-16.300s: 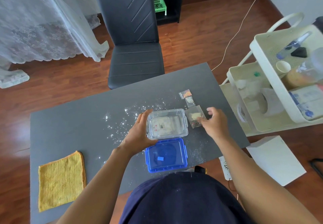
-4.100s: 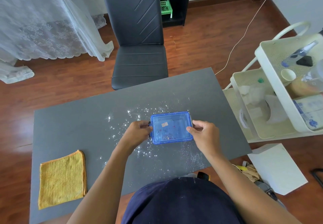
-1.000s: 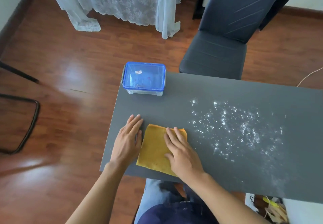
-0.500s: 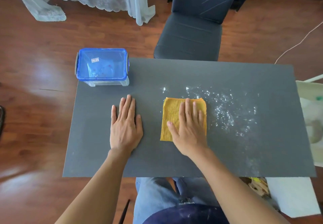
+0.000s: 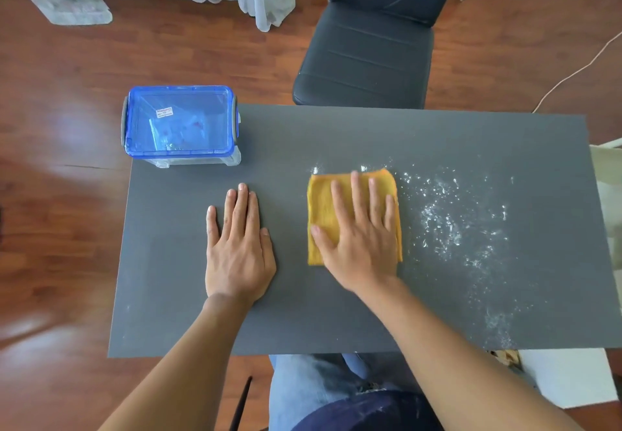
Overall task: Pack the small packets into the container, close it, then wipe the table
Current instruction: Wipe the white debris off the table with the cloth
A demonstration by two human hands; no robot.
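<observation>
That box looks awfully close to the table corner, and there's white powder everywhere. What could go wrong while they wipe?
The blue-lidded container sits at the far left corner of the table, seemingly overhanging; a bump might tip it off. The right hand presses the yellow cloth beside the white powder, so a sweep could push powder over the edge. The left hand lies flat, bracing.

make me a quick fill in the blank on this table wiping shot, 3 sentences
1. The right hand presses flat on the ____ cloth.
2. The container at the table's far left corner has its blue lid ____.
3. The white powder lies to the ____ of the cloth.

Missing words: yellow; on; right
</observation>
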